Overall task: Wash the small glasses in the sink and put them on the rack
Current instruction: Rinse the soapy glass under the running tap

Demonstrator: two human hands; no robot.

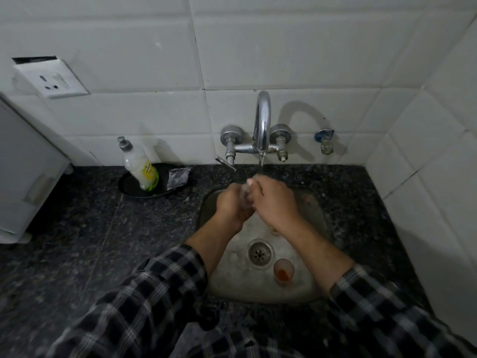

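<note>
Head view: left hand [230,205] and right hand [276,202] clasp a clear glass [246,196] over a steel sink [308,286].

A small clear glass [246,196] is held between left hand [231,202] and right hand [275,200] over the steel sink [318,213], under the chrome wall tap [262,120]. An orange-stained small glass [284,271] is stood in the sink, right of the round drain [260,253]. A plastic soap bottle [140,169] is set leftward, in a black dish [129,188].

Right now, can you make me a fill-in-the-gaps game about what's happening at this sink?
The left hand and right hand hold a small glass under the running ____.
A second small glass stands in the sink beside the ____.
The dish soap bottle stands on a ____ dish.
Missing words: tap, drain, black.
</note>
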